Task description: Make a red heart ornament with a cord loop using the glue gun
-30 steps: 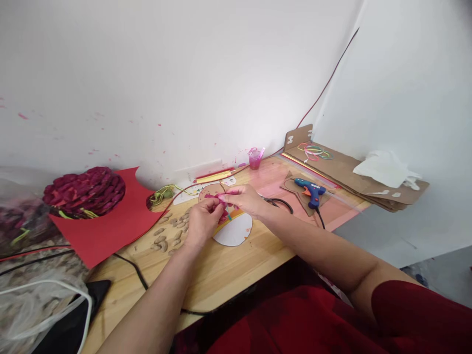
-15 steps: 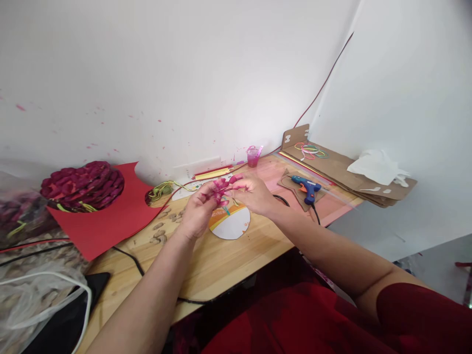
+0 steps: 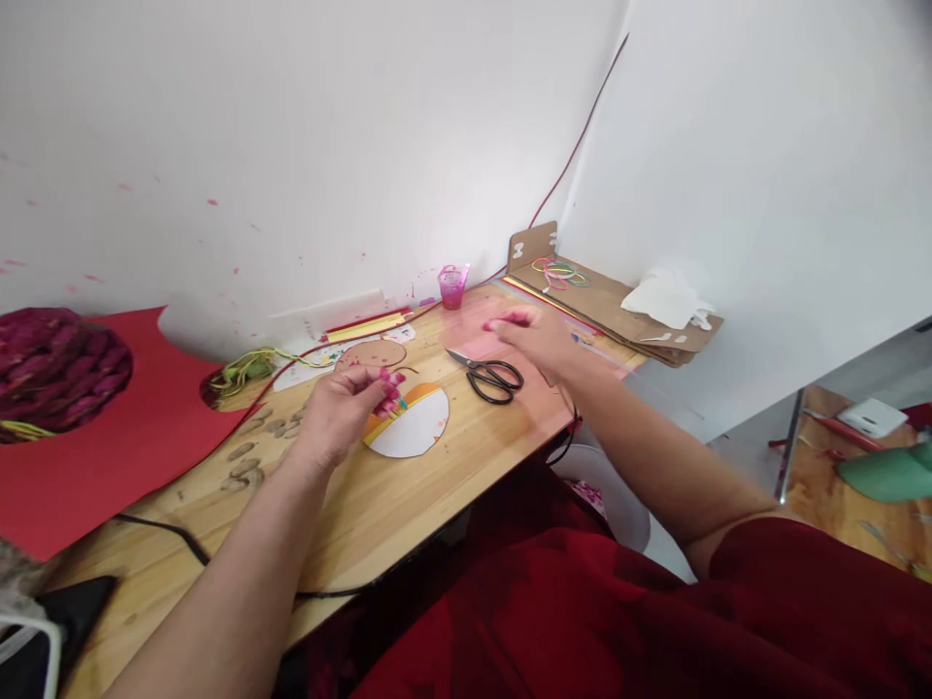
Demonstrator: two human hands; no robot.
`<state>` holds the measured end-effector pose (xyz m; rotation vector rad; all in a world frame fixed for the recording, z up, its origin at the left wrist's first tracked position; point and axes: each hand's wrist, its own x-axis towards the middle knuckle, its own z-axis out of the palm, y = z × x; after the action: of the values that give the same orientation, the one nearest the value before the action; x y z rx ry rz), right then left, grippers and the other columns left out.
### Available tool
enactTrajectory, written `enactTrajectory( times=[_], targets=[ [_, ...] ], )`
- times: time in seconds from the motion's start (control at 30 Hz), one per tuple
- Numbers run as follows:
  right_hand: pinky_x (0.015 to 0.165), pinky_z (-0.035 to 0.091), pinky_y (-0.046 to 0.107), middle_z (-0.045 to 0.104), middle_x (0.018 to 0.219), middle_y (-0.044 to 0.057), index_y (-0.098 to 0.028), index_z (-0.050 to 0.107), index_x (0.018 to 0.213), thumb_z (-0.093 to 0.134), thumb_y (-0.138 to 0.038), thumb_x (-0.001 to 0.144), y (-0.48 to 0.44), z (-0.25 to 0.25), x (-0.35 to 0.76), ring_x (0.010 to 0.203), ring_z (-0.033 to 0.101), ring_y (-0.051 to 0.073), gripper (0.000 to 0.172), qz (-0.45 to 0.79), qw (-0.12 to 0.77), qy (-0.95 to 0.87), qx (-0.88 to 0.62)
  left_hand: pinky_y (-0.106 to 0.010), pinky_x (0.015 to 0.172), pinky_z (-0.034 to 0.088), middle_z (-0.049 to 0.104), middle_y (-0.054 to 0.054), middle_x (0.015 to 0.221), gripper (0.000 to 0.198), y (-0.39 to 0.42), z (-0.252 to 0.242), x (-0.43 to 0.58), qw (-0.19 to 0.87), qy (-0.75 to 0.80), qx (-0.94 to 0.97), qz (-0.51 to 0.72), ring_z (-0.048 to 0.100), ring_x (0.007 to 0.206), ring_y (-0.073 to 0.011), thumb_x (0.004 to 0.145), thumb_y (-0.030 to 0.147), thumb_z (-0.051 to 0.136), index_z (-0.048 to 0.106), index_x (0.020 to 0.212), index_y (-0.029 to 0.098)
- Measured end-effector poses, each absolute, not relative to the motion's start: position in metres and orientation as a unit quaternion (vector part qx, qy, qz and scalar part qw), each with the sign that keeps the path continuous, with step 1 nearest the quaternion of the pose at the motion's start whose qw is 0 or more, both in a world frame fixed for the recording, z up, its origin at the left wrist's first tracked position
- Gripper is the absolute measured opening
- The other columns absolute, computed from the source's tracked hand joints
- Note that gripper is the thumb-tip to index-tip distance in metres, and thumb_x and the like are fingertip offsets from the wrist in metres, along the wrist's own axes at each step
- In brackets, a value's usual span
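Note:
My left hand (image 3: 350, 400) is closed in a pinch above a round paper piece (image 3: 412, 432) with white and orange areas. Its fingertips are stained magenta, and whatever they pinch is too small to make out. My right hand (image 3: 530, 338) hovers over the pink sheet at the right, its stained fingers curled together; their contents are hidden. A pair of black-handled scissors (image 3: 493, 379) lies on the table between my hands. Behind my left hand lies a brownish round piece (image 3: 370, 355) with dark spots.
Peanuts (image 3: 244, 466) are scattered left of my left arm. A red sheet (image 3: 167, 417) carries a magenta coiled piece (image 3: 62, 374). A cup of pink liquid (image 3: 451, 289) stands by the wall. Flat cardboard (image 3: 612, 309) lies right, with white tissue (image 3: 668, 299). A bin (image 3: 618, 495) is below.
My hands have moved apart; the right went toward the pink sheet, where it now covers most of the glue gun. The view has turned right, and the scissors are now visible.

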<state>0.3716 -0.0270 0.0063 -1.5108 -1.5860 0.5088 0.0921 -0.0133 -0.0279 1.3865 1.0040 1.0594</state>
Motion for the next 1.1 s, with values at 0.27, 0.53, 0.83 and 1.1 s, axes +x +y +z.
enactTrajectory(
  times=[0.27, 0.53, 0.83, 1.1],
  targets=[
    [0.051, 0.033, 0.028, 0.064, 0.064, 0.005, -0.019, 0.063, 0.073, 0.066, -0.074, 0.070, -0.052, -0.015, 0.468, 0.060, 0.055, 0.018, 0.056, 0.045, 0.139, -0.510, -0.848, -0.022, 0.052, 0.048, 0.068, -0.003, 0.065, 0.027, -0.011, -0.030, 0.094, 0.449, 0.479, 0.618, 0.432, 0.057, 0.054, -0.0113, 0.067, 0.043, 0.077, 0.073, 0.072, 0.017],
    [0.044, 0.037, 0.028, 0.055, 0.047, 0.004, -0.019, 0.059, 0.062, 0.073, -0.058, 0.072, -0.041, -0.027, 0.464, 0.046, 0.053, 0.017, 0.043, 0.194, 0.199, -0.438, -0.855, -0.028, 0.061, 0.047, 0.072, -0.003, 0.073, 0.023, -0.008, -0.035, 0.085, 0.267, 0.534, 0.727, 0.339, 0.062, 0.063, -0.0176, 0.076, 0.042, 0.063, 0.071, 0.075, 0.021],
    [0.042, 0.042, 0.023, 0.060, 0.065, 0.002, -0.020, 0.058, 0.085, 0.068, -0.039, 0.078, -0.073, -0.012, 0.457, 0.048, 0.052, 0.011, 0.022, 0.374, 0.380, -0.432, -0.728, -0.030, 0.053, 0.032, 0.062, -0.001, 0.055, 0.021, -0.008, -0.024, 0.081, 0.188, 0.540, 0.783, 0.246, 0.050, 0.051, -0.0178, 0.078, 0.038, 0.060, 0.069, 0.066, 0.024],
    [0.034, 0.029, 0.020, 0.057, 0.064, -0.003, -0.022, 0.050, 0.080, 0.077, -0.034, 0.070, -0.103, -0.002, 0.388, 0.042, 0.049, 0.009, 0.032, 0.579, 0.445, -0.436, -0.526, -0.030, 0.055, 0.029, 0.057, 0.000, 0.052, 0.022, -0.001, -0.028, 0.072, 0.195, 0.536, 0.800, 0.188, 0.047, 0.051, -0.0180, 0.076, 0.034, 0.059, 0.060, 0.057, 0.025]
  ],
)
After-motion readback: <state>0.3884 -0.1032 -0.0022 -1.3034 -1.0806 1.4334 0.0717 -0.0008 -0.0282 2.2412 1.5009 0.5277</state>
